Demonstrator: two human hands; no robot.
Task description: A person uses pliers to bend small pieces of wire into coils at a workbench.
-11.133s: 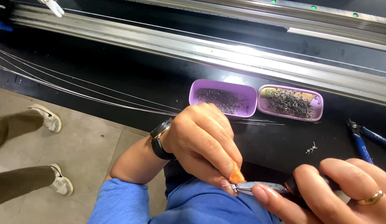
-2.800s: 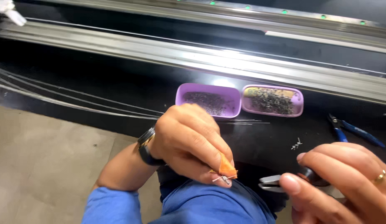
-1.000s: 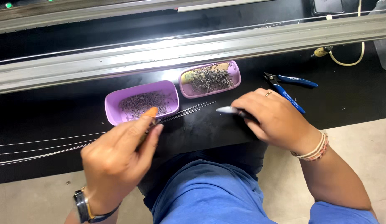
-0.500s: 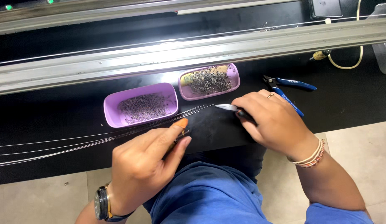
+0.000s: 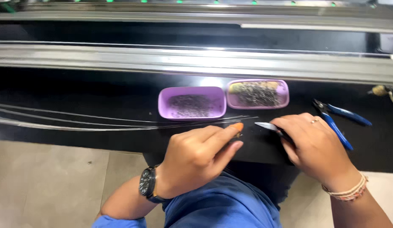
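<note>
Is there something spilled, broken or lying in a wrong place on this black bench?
Nothing clearly stands out. The two purple trays sit side by side with their small dark parts inside. The thin wires lie flat along the bench, the blue-handled cutters rest at the right, and the right hand holds a pointed metal tool.

Two hands are seen at the black workbench (image 5: 99, 95): one left hand (image 5: 195, 157) and one right hand (image 5: 315, 148). Two purple trays (image 5: 191, 102) are counted, side by side, each filled with small dark parts too many and too fine to be numbered. One pair of blue-handled cutters (image 5: 336, 120) is laid to the right. One slim metal-tipped tool (image 5: 266, 126) is held in the right hand. Several thin wires (image 5: 120, 123) are stretched across the bench; roughly four strands can be made out. One wristwatch (image 5: 146, 185) is worn, one ring (image 5: 314, 121), and one beaded bracelet (image 5: 346, 192).
</note>
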